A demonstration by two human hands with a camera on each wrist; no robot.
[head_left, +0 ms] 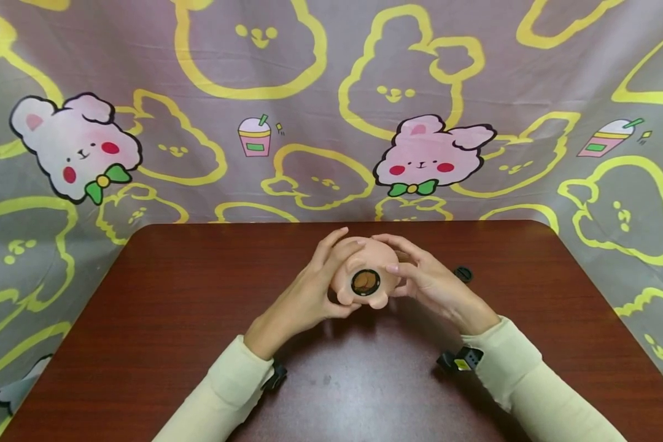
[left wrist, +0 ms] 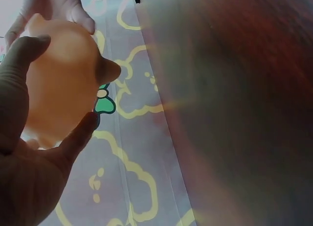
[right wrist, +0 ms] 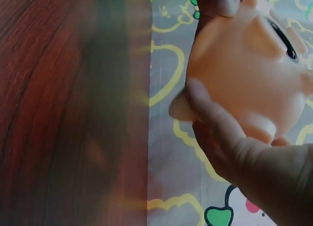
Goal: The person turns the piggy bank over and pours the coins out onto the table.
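A peach-pink piggy bank [head_left: 377,253] is held tilted above the table, its underside with stubby feet turned toward the head camera. In that underside is a round black-rimmed opening [head_left: 366,282]; brown, coin-like discs show inside. My left hand [head_left: 308,287] grips the piggy bank's left side, thumb low and fingers over the top. On the opposite side my right hand [head_left: 439,282] holds it with curled fingers. In the left wrist view the left thumb and fingers wrap the smooth body [left wrist: 63,89]. The right wrist view shows the right fingers against the body [right wrist: 244,74] beside a pointed part.
A small round black cap [head_left: 463,274] lies on the dark red-brown table [head_left: 199,270], just beyond the right hand. A patterned cloth [head_left: 320,123] with cartoon animals hangs behind the table's far edge and along its sides. Black devices are strapped at both wrists.
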